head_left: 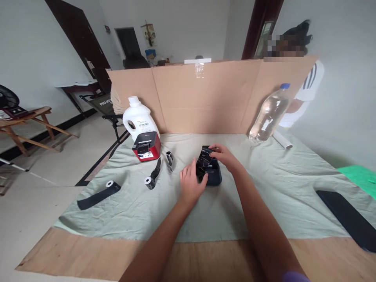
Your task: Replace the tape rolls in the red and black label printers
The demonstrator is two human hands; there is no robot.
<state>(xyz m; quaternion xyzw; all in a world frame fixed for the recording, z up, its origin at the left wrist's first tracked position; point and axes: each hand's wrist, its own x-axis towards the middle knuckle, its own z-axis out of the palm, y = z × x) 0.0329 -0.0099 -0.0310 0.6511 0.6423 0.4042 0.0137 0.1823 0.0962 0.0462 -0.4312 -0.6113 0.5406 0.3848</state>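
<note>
A small dark blue printer (214,177) sits on the pale green cloth (264,196) near the table's middle. My left hand (190,184) grips its left side, fingers curled round it. My right hand (223,156) pinches the top of a shiny black strip (204,159) that rises out of the printer. Left of my hands lie a small black roll (169,158), a roll with a black strip unwound (152,177), and a longer unwound roll (98,194).
A red and black printer (146,146) stands in front of a white jug (138,118). A clear water bottle (268,114) leans on the cardboard screen (205,98). A black flat object (349,219) lies at right. Another person (305,86) stands behind the screen.
</note>
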